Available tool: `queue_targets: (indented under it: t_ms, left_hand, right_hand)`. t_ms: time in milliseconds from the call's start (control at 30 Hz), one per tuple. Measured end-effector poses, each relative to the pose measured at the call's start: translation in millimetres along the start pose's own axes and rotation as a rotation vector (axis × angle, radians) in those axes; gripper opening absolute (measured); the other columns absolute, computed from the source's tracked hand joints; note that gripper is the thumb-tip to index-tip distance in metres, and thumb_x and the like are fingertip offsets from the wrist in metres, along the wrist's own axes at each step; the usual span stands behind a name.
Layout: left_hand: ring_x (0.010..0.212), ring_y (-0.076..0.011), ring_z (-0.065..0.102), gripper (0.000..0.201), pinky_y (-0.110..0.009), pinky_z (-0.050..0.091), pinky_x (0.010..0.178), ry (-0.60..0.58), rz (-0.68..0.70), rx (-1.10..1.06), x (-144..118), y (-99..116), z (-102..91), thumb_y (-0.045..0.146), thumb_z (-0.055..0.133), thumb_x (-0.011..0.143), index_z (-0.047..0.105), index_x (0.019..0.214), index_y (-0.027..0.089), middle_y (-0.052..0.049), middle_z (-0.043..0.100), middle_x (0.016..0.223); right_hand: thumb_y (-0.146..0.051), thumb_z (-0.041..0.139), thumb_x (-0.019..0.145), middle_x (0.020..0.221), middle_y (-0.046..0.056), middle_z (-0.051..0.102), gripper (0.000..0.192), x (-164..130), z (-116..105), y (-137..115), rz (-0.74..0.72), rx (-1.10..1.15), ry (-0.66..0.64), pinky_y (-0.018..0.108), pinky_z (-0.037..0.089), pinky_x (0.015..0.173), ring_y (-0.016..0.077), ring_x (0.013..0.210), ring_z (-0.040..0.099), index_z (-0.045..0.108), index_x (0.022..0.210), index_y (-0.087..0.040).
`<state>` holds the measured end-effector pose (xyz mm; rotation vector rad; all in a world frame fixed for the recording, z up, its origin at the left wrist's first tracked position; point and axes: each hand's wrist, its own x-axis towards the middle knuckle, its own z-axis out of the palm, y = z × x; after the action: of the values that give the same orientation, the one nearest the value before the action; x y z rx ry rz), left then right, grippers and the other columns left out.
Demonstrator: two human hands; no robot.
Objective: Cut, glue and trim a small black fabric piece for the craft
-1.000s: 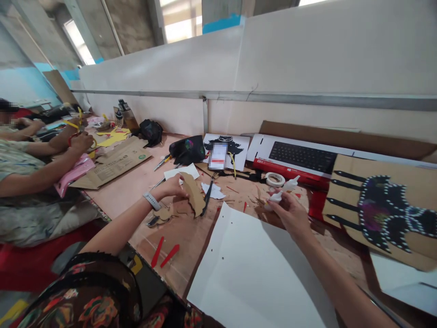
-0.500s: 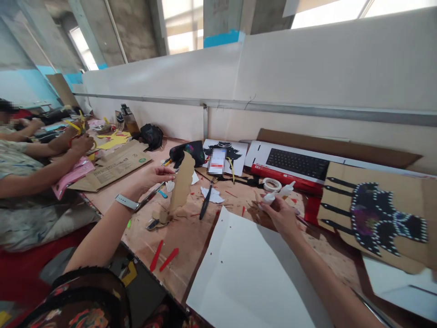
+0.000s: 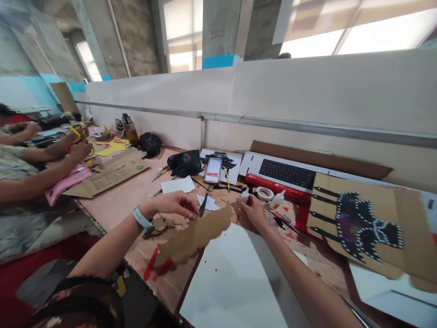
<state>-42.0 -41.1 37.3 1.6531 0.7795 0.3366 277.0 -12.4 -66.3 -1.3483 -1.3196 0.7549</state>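
My left hand (image 3: pixel 179 206) is closed on the upper edge of a long brown cardboard strip (image 3: pixel 198 230) with a wavy edge, held over the table at the left side of a large white sheet (image 3: pixel 235 278). The fingers of my right hand (image 3: pixel 253 212) are wrapped round a small white glue bottle (image 3: pixel 245 195), its nozzle pointing up. A second glue bottle (image 3: pixel 277 199) stands just right of that hand, beside a roll of white tape (image 3: pixel 265 193). Past my left fingertips lies a dark pointed tool, perhaps tweezers (image 3: pixel 204 204). Red paper strips (image 3: pixel 150 264) lie at the left.
A phone (image 3: pixel 213 170) leans near a black pouch (image 3: pixel 184 163). Behind stands a keyboard box (image 3: pixel 287 173). At the right, a beaded black cutout (image 3: pixel 365 223) lies on cardboard. To the left, another person holds yellow-handled scissors (image 3: pixel 82 132) near a paper bag (image 3: pixel 112 171).
My left hand has moved right and nearer, swinging the cardboard strip from upright to almost level beside the white sheet. My right hand has shifted left with the glue bottle. The view has tilted up.
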Motion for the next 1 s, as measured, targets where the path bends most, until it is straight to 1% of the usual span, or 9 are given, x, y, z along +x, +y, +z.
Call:
queue_targets:
  t_ms: [233, 367, 433, 533, 567, 667, 767, 867, 1000]
  left_hand:
    - [0.083, -0.0174, 0.066, 0.032, -0.026, 0.051, 0.075, -0.308, 0.061, 0.104, 26, 7, 22.1, 0.041, 0.076, 0.075, 0.075, 0.099, 0.021, -0.004, 0.073, 0.091]
    - [0.081, -0.0169, 0.066, 0.030, -0.024, 0.051, 0.072, -0.371, 0.086, 0.195, 38, 16, 29.8, 0.041, 0.073, 0.077, 0.074, 0.101, 0.022, -0.004, 0.074, 0.091]
    - [0.080, -0.0168, 0.067, 0.030, -0.024, 0.051, 0.072, -0.389, 0.086, 0.193, 43, 19, 35.3, 0.041, 0.073, 0.078, 0.074, 0.101, 0.022, -0.004, 0.074, 0.089]
    - [0.080, -0.0167, 0.067, 0.031, -0.024, 0.051, 0.072, -0.387, 0.116, 0.179, 52, 21, 51.7, 0.042, 0.072, 0.079, 0.074, 0.100, 0.020, -0.005, 0.074, 0.088]
    - [0.080, -0.0165, 0.067, 0.031, -0.023, 0.051, 0.071, -0.389, 0.133, 0.178, 55, 21, 59.8, 0.042, 0.071, 0.079, 0.074, 0.101, 0.019, -0.005, 0.074, 0.088]
    - [0.078, -0.0153, 0.066, 0.030, -0.023, 0.050, 0.071, -0.413, 0.199, 0.231, 56, 19, 86.8, 0.039, 0.068, 0.083, 0.073, 0.104, 0.017, -0.006, 0.073, 0.085]
    - [0.081, -0.0154, 0.065, 0.041, -0.023, 0.049, 0.071, -0.287, 0.261, 0.356, 44, 20, 99.1, 0.035, 0.068, 0.083, 0.064, 0.119, 0.015, -0.009, 0.071, 0.093]
    - [0.085, -0.0168, 0.064, 0.052, -0.025, 0.049, 0.074, -0.093, 0.236, 0.499, 18, 23, 76.1, 0.038, 0.069, 0.082, 0.057, 0.129, 0.017, -0.010, 0.070, 0.101]
    - [0.082, -0.0182, 0.065, 0.049, -0.026, 0.048, 0.072, 0.128, -0.033, 0.661, -34, 19, 9.2, 0.041, 0.064, 0.082, 0.058, 0.124, 0.017, -0.007, 0.070, 0.095]
  right_hand:
    - [-0.033, 0.075, 0.060, 0.095, 0.006, 0.071, 0.040, -7, 0, -4, -0.042, -0.070, 0.048, 0.041, 0.050, 0.083, 0.0278, 0.094, 0.064, 0.065, 0.097, -0.022]
    - [-0.044, 0.074, 0.067, 0.117, 0.011, 0.066, 0.049, -35, -27, -28, -0.053, -0.100, 0.094, 0.045, 0.040, 0.100, 0.0301, 0.114, 0.056, 0.064, 0.108, -0.021]
    - [-0.054, 0.063, 0.078, 0.105, 0.009, 0.070, 0.044, -63, -47, -45, -0.032, -0.090, 0.042, 0.041, 0.046, 0.092, 0.0266, 0.100, 0.062, 0.067, 0.106, -0.021]
    - [-0.072, 0.045, 0.083, 0.079, 0.009, 0.072, 0.061, -113, -70, -70, 0.211, 0.082, -0.359, 0.034, 0.051, 0.064, 0.0218, 0.069, 0.064, 0.072, 0.092, -0.018]
    - [-0.074, 0.047, 0.080, 0.070, 0.008, 0.070, 0.063, -130, -74, -76, 0.279, 0.099, -0.414, 0.030, 0.048, 0.055, 0.0190, 0.059, 0.061, 0.072, 0.084, -0.017]
    - [-0.064, 0.068, 0.072, 0.057, 0.001, 0.061, 0.049, -167, -78, -84, 0.432, 0.130, -0.369, 0.023, 0.040, 0.045, 0.0128, 0.047, 0.054, 0.069, 0.077, -0.015]
    - [-0.058, 0.074, 0.070, 0.064, 0.001, 0.064, 0.047, -185, -83, -76, 0.563, 0.192, -0.238, 0.021, 0.041, 0.043, 0.0104, 0.047, 0.053, 0.069, 0.085, -0.013]
    - [-0.054, 0.081, 0.062, 0.073, 0.003, 0.069, 0.050, -189, -96, -60, 0.634, 0.254, 0.009, 0.020, 0.045, 0.043, 0.0102, 0.050, 0.054, 0.069, 0.090, -0.014]
    - [-0.041, 0.088, 0.053, 0.061, 0.001, 0.066, 0.042, -186, -119, -44, 0.695, 0.297, 0.249, 0.017, 0.049, 0.041, 0.0127, 0.048, 0.058, 0.068, 0.081, -0.018]
